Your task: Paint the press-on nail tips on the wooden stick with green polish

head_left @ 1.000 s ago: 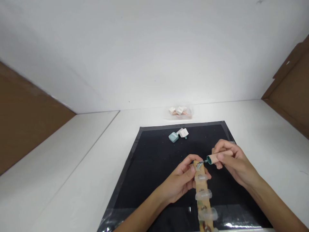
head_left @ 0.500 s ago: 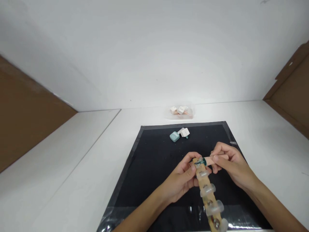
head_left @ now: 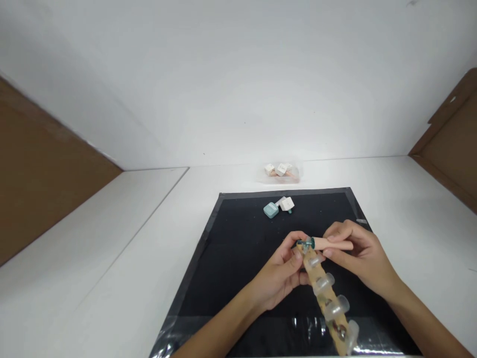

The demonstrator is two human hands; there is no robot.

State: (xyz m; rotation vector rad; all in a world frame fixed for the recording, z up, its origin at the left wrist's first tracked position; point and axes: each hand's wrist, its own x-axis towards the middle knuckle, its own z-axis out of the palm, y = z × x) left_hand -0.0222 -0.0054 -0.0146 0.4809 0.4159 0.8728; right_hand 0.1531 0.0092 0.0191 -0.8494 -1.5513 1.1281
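My left hand [head_left: 285,273] is closed around the far end of a light wooden strip [head_left: 320,281], which carries a row of clear plastic loops. The strip slants towards me. Between the thumb and fingers of my right hand [head_left: 357,256] is a pale pink stick [head_left: 333,244] with a dark green end piece [head_left: 308,243]. This green end lies across the strip's far end at the topmost clear loop, beside my left fingertips. Whether it sits inside the loop I cannot tell.
A black mat [head_left: 238,258] lies under my hands on a white table. On its far part rest a teal rounded block [head_left: 271,210] and a white cube [head_left: 286,204]. Behind the mat stands a clear tray [head_left: 296,175] with white cubes and pink sticks. Brown panels flank both sides.
The pink stick has swung closer to level, and my right fingers have shifted their grip on it. The strip's near end has moved slightly right. My left hand stays at the far end.
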